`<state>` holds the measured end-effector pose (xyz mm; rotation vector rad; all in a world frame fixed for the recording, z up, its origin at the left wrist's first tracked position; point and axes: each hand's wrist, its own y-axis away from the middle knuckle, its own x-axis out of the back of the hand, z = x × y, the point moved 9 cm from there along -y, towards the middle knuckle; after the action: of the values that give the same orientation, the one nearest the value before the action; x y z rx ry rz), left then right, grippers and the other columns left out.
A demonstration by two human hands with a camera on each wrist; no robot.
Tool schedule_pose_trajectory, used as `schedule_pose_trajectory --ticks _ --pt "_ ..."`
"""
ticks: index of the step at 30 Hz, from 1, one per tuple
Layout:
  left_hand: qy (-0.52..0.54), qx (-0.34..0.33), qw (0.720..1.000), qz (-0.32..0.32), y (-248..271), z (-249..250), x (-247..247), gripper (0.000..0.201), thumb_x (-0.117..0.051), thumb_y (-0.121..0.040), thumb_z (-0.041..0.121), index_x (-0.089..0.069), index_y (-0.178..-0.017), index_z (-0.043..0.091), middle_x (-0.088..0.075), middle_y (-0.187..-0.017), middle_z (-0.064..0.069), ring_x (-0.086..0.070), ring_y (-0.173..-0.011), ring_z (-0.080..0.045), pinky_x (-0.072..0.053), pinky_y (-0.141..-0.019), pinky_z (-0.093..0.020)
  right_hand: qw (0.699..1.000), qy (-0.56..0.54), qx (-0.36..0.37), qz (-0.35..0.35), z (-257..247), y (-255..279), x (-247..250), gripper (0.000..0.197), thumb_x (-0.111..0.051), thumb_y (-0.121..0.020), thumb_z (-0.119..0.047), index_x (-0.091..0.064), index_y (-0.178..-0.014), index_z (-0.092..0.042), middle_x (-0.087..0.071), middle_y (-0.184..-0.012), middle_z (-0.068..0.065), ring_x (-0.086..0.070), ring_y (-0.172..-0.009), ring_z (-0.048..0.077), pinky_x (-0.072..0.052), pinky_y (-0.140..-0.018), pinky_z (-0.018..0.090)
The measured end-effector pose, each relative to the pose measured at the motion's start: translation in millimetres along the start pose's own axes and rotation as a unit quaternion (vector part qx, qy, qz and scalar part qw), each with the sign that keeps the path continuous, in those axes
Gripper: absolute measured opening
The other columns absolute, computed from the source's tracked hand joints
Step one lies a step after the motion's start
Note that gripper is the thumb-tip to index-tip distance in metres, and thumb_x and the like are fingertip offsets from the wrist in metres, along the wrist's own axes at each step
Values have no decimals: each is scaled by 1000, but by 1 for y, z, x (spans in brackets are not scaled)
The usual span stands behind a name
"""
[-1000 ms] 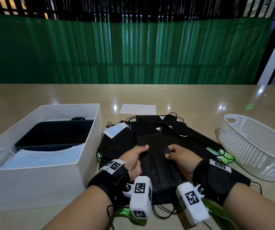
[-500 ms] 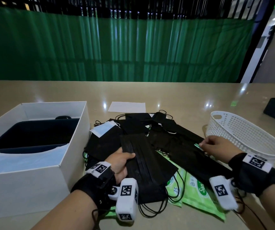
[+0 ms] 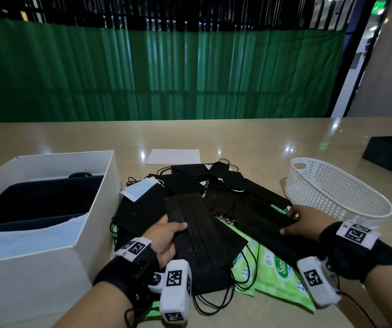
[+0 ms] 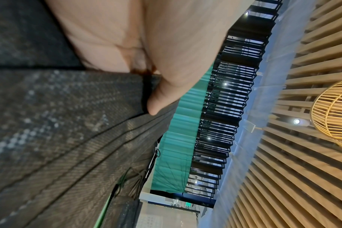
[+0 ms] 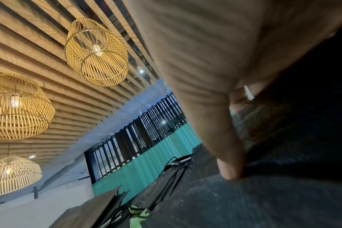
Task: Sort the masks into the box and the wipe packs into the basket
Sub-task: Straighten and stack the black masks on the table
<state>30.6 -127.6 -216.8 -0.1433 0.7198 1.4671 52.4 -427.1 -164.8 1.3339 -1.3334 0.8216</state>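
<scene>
Masks: my left hand point(image 3: 164, 235) pinches a black stack point(image 3: 204, 242), my right hand point(image 3: 304, 221) grips another black mask point(image 3: 261, 216); wipe packs point(image 3: 277, 273) read "Sani", "15".

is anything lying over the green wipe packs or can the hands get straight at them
Not straight at them. The wipe packs lie partly under black masks: the mask stack that the left hand grips covers their left side, and the masks that the right hand holds cover their far end. Only the near part is bare.
</scene>
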Motion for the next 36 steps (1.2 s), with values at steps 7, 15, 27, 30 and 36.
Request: schedule_pose_trajectory --ticks 7,15,27,30,36 --pt "-3 6 1000 -13 0 0 -2 28 -38 -94 -10 -56 -104 9 -64 -93 -22 -64 -79 -32 -58 -52 -41 979 -182 67 61 -11 10 27 25 -65 -87 -20 -55 -66 -12 -56 -62 2 -54 -60 15 -35 -55 24" --pt "27 4 1000 -12 -4 -2 1 31 -40 -94 -5 -56 -116 10 -65 -104 -23 -64 -88 -33 -59 -62 -43 842 -510 164 69 -59 35 60 8 -54 -92 -8 -61 -90 -9 -69 -76 6 -65 -71 20 -53 -66 28" --pt "18 7 1000 -8 -4 -2 3 29 -37 -96 -3 -57 -112 11 -65 -99 -22 -65 -86 -33 -59 -55 -42 713 -655 220 -124 -112 43 24 76 -91 -43 -32 -60 -105 -2 -71 -93 15 -70 -79 23 -59 -69 32" --pt "12 10 1000 -6 -3 -1 3 29 -37 -96 -2 -58 -110 13 -65 -99 -21 -64 -85 -32 -59 -56 -41 691 -670 228 -146 -118 42 21 92 -95 -30 -34 -59 -108 0 -70 -95 17 -70 -78 23 -59 -71 32" --pt "35 6 999 8 -1 1 2 23 -37 -100 8 -59 -107 12 -70 -87 -16 -66 -79 -27 -58 -55 -36 682 -662 219 -224 -146 41 -7 52 -82 -65 -14 -57 -110 -5 -70 -97 11 -68 -84 20 -56 -77 33"
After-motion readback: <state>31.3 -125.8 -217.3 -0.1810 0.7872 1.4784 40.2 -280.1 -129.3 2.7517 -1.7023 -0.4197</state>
